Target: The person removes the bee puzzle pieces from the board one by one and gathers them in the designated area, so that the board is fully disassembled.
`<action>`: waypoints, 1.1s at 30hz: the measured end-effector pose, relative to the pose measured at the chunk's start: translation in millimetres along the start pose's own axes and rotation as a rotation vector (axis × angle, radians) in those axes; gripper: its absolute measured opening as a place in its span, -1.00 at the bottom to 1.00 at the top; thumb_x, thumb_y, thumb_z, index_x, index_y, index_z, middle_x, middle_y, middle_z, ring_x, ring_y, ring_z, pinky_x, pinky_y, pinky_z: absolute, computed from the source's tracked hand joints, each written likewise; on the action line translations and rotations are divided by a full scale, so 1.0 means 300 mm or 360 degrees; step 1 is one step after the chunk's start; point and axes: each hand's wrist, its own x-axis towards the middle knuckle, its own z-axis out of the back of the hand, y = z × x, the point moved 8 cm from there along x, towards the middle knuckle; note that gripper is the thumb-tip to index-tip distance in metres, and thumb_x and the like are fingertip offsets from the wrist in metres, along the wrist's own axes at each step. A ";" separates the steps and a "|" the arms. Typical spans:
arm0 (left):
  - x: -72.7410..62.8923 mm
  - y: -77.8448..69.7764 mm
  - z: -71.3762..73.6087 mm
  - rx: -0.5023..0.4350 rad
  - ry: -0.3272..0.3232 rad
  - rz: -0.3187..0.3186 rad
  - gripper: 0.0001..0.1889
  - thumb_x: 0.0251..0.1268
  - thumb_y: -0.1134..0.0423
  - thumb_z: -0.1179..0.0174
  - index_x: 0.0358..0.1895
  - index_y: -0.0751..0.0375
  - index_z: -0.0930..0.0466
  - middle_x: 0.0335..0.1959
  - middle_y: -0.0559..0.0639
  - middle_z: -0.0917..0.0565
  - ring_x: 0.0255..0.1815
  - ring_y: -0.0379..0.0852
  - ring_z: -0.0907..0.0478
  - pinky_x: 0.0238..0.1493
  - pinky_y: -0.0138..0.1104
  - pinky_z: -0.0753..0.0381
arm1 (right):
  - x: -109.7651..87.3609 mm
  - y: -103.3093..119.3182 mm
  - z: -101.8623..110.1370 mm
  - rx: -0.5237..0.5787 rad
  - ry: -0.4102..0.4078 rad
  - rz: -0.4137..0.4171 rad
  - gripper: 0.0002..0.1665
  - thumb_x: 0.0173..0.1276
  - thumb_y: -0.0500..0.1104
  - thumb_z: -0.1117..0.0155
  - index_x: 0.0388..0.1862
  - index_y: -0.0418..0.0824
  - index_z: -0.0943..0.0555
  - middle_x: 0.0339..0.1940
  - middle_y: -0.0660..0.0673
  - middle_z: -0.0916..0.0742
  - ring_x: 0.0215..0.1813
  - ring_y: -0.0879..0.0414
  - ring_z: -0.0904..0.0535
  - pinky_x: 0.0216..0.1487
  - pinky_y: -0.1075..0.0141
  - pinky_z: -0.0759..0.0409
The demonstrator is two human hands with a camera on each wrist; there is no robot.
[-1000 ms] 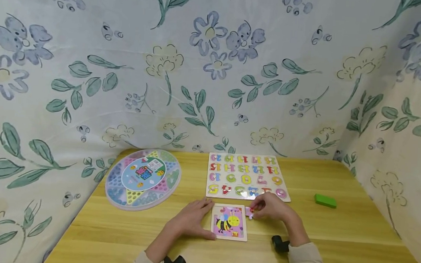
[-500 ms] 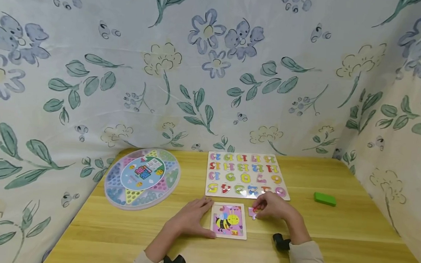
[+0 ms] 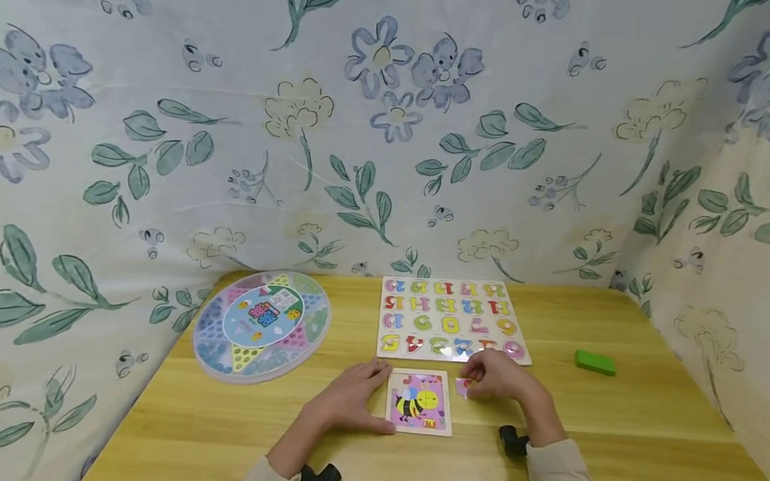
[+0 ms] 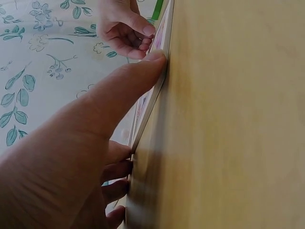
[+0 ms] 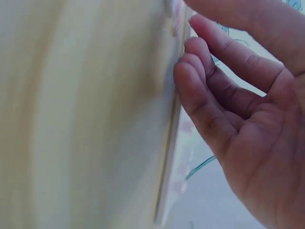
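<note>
A small square bee jigsaw puzzle (image 3: 419,402) in a pale wooden frame lies on the table. My left hand (image 3: 353,399) holds its left side, with the thumb at the near corner and the fingertips at the far corner. In the left wrist view the thumb (image 4: 136,76) lies along the frame's edge. Just right of the frame, my right hand (image 3: 497,376) pinches a pink puzzle piece (image 3: 461,387) with a red patch. The fingertips cover part of that piece. In the right wrist view, the other fingers (image 5: 195,90) are loosely bent.
Behind the bee puzzle lies a number puzzle board (image 3: 448,320). A round game board (image 3: 262,327) with a clear rim is at the left, and a green block (image 3: 595,362) at the right. Floral cloth (image 3: 390,152) hangs behind the wooden table (image 3: 652,411).
The pink piece has moved slightly right, away from the frame, in my right hand, and more of it is now covered by the fingers. My left hand has stayed on the frame.
</note>
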 end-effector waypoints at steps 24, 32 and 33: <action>0.003 0.011 0.002 -0.0004 -0.0008 0.0013 0.18 -0.10 -0.58 -0.15 0.56 0.04 -0.05 0.58 -0.03 -0.10 0.58 0.07 -0.07 0.54 -0.03 -0.13 | 0.087 0.165 -0.126 0.0007 0.0066 0.0112 -0.75 0.04 -0.31 -0.51 -0.27 -0.23 -0.68 -0.37 -0.06 -0.66 -0.32 0.13 -0.50 -0.30 0.39 -0.54; 0.003 0.008 -0.005 0.0028 -0.0019 -0.0016 0.18 -0.09 -0.57 -0.16 0.55 0.06 -0.05 0.58 -0.01 -0.11 0.57 0.10 -0.06 0.53 -0.02 -0.14 | 0.106 0.189 -0.151 -0.0056 0.0054 0.0197 -0.75 0.03 -0.28 -0.53 -0.27 -0.23 -0.70 -0.36 -0.04 -0.67 -0.31 0.17 -0.53 -0.28 0.41 -0.55; 0.003 0.008 -0.006 0.0025 -0.0014 -0.0015 0.18 -0.08 -0.57 -0.16 0.56 0.05 -0.04 0.58 -0.01 -0.10 0.58 0.09 -0.05 0.54 -0.03 -0.13 | 0.107 0.191 -0.152 -0.0062 0.0051 0.0203 -0.75 0.03 -0.29 -0.53 -0.27 -0.23 -0.70 -0.36 -0.04 -0.67 -0.31 0.17 -0.53 -0.28 0.41 -0.56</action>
